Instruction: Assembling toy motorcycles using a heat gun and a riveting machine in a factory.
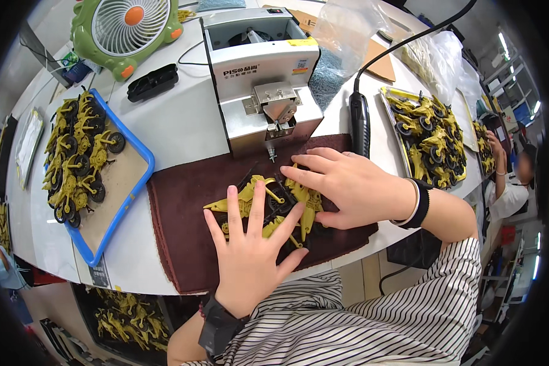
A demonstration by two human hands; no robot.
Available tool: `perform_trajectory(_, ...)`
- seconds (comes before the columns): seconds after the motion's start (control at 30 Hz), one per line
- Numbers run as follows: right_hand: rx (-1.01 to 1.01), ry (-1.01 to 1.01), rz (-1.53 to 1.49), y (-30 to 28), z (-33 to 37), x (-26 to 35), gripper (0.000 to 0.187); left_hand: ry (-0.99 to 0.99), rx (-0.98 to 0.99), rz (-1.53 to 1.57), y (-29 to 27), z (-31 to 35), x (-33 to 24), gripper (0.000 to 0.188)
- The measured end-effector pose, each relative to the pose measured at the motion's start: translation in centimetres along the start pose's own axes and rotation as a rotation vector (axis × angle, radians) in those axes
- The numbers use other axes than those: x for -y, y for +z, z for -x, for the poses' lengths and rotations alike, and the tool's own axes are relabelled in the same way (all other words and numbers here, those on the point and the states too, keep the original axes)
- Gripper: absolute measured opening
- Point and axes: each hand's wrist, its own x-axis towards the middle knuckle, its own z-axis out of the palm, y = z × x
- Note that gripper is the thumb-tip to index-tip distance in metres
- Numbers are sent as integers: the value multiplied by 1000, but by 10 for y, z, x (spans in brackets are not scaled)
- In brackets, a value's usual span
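Yellow and black toy motorcycles [245, 196] lie on a dark brown cloth mat [189, 244] in front of me, partly hidden by my hands. My left hand [250, 253] is open, its fingers spread over the toys on the left part of the mat. From the right, my right hand [357, 186] reaches over another yellow toy body [309, 204], fingertips touching it and fingers apart. Just beyond the mat stands a silver-white screw feeder machine [250, 91]. A black electric screwdriver [359, 125] hangs upright by its cable, right of the machine.
A blue-rimmed tray [145, 155] of toy motorcycles sits at left, another loaded tray [424, 137] at right. Behind are a green fan [113, 36], a black plastic case [152, 82] and clear plastic bags [354, 27]. A bin [128, 317] of yellow toys is lower left. Another person [506, 189] works far right.
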Motion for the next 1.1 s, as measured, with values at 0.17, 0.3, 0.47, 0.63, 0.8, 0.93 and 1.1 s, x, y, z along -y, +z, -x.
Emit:
perform_trajectory(0.17,37,38,37,1,4,5,77,39,28,20,1,1,4,64)
perform_trajectory(0.3,-83,46,50,-27,9,10,79,2,11,22,-10,-9,-10,66)
perform_trajectory(0.47,-265,684,-29,-52,30,-38,48,95,27,-31,3,-23,-3,68)
perform_trajectory(0.63,-91,1080,-494,-29,40,-86,47,117,26,-21,4,-26,-6,68)
perform_trajectory(0.8,-49,1134,-698,-11,24,-101,61,117,17,-30,5,-24,-4,66)
perform_trajectory(0.93,-151,1064,-803,-3,28,-107,59,114,-4,-35,6,-24,-5,62)
perform_trajectory(1.1,-134,1181,-759,-6,19,-94,55,119,-27,-28,8,-25,-5,60)
